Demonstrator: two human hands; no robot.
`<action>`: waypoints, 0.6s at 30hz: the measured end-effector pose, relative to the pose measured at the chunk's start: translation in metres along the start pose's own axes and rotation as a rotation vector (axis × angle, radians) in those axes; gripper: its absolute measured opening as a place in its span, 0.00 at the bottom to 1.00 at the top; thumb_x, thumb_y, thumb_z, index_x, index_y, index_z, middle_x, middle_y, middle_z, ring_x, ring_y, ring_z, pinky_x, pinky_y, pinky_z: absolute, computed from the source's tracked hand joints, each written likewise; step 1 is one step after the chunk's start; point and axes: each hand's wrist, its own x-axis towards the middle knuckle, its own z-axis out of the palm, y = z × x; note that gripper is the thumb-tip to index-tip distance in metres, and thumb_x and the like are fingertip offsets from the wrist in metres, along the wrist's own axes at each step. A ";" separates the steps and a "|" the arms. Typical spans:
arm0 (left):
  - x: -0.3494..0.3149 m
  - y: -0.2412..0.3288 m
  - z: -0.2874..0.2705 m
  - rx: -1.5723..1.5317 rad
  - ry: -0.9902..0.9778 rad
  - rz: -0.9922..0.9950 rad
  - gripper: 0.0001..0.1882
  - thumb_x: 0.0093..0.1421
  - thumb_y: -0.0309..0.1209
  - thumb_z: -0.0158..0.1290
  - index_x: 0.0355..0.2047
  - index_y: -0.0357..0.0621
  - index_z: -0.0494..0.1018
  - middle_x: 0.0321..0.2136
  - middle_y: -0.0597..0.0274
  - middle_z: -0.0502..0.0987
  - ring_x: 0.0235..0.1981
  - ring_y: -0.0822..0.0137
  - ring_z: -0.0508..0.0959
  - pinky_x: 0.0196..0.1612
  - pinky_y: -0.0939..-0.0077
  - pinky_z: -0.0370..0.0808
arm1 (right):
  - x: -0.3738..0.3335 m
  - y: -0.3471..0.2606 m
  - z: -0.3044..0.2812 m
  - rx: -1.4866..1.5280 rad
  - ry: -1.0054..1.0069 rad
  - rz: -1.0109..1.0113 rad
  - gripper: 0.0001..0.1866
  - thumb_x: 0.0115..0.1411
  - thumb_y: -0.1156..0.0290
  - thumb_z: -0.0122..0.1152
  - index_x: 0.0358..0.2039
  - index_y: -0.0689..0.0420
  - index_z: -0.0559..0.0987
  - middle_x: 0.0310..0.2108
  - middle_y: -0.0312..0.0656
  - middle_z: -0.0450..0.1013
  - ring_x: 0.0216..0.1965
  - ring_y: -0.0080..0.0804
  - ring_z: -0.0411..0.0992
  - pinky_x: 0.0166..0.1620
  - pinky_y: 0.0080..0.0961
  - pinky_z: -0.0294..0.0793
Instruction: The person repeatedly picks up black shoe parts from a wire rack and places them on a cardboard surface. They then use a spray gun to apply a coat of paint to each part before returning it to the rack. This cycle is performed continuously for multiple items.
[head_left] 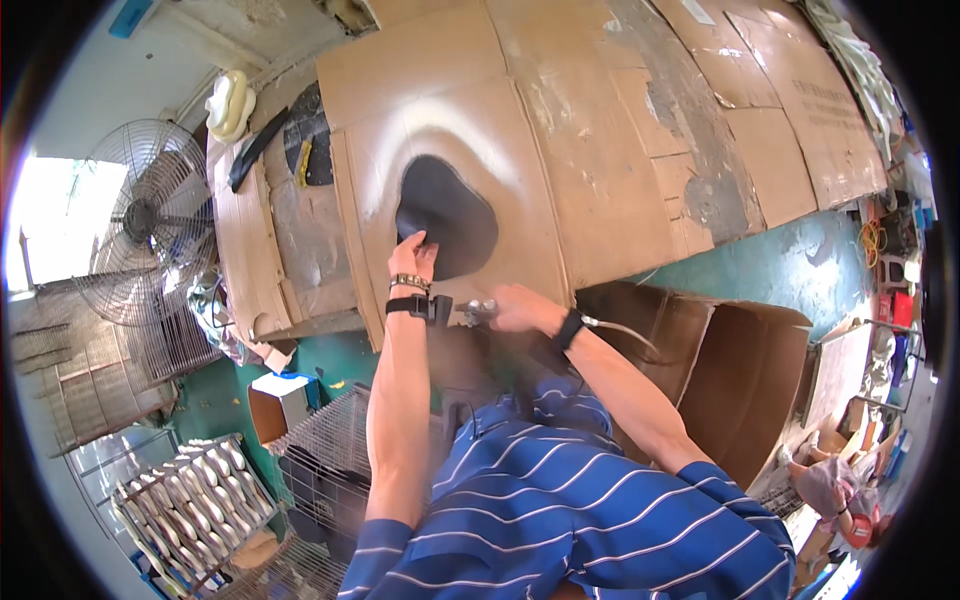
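Black sheet [462, 222]: one, lying on the cardboard-covered bench [600, 180].
Left hand [412, 262]: I pinch the black sheet's left edge.
Right hand [528, 308]: curled round one spray gun [482, 308], my side of the black sheet.
Fan [142, 218]: one, left of the black sheet.

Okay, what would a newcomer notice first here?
First, the dark grey, curved-edged piece at centre, pinched by the left hand on brown cardboard marked with a whitish arc. Just below, the right hand grips a silvery metal tool. Then the large round wire-caged fan, far left.
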 end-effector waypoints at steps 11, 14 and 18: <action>-0.032 0.066 0.087 -0.354 -0.507 0.095 0.19 0.48 0.20 0.49 0.42 0.36 0.74 0.41 0.53 0.80 0.43 0.52 0.80 0.52 0.55 0.76 | 0.071 0.048 -0.008 0.463 0.016 0.373 0.56 0.42 0.79 0.66 0.70 0.73 0.45 0.15 0.43 0.74 0.09 0.28 0.64 0.13 0.27 0.59; -0.066 0.110 0.114 -0.430 -0.583 0.113 0.17 0.48 0.21 0.50 0.41 0.35 0.75 0.40 0.51 0.80 0.44 0.50 0.80 0.53 0.52 0.76 | 0.064 0.020 -0.029 0.449 -0.031 0.470 0.58 0.43 0.78 0.65 0.70 0.72 0.41 0.15 0.42 0.75 0.09 0.27 0.63 0.12 0.26 0.57; -0.115 0.156 0.098 -0.463 -0.545 0.244 0.13 0.49 0.22 0.50 0.36 0.36 0.76 0.37 0.52 0.81 0.43 0.52 0.80 0.51 0.53 0.77 | 0.071 0.007 -0.036 0.437 -0.050 0.472 0.60 0.42 0.79 0.65 0.71 0.70 0.37 0.14 0.40 0.74 0.09 0.25 0.63 0.12 0.25 0.56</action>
